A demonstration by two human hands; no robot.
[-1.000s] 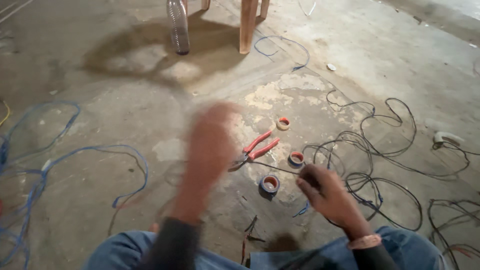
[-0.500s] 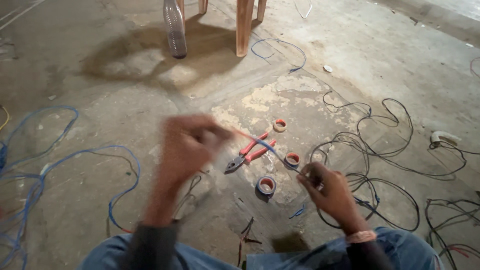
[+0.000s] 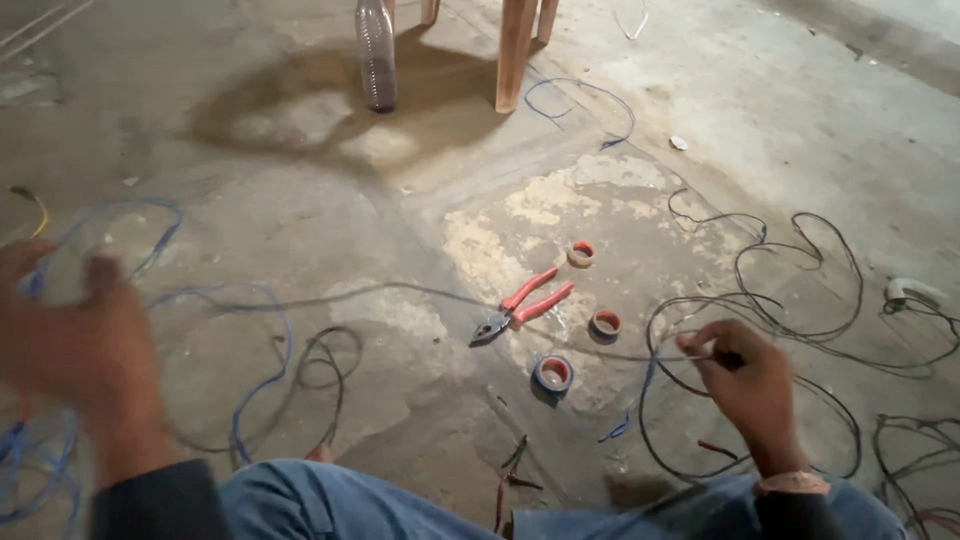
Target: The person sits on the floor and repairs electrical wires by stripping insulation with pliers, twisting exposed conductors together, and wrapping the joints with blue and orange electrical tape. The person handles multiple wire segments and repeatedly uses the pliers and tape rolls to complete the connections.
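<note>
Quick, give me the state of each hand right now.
Left hand: blurred, fingers spread, grip open; holding anything cannot be told.
Right hand: grip closed, pinching a thin wire.

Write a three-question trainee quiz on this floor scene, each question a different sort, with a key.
1. True or false: the pliers with red handles lie on the concrete floor, in neither hand.
2. How many rolls of tape lie near the pliers?
A. one
B. three
C. five
3. Fill in: the right hand pinches a thin ____.

Key
1. True. The blurred left hand is well away from them and the right hand is busy elsewhere.
2. B: one roll beyond the handles, one to their right, one nearest the person.
3. Wire, which runs leftwards past the pliers.
</note>
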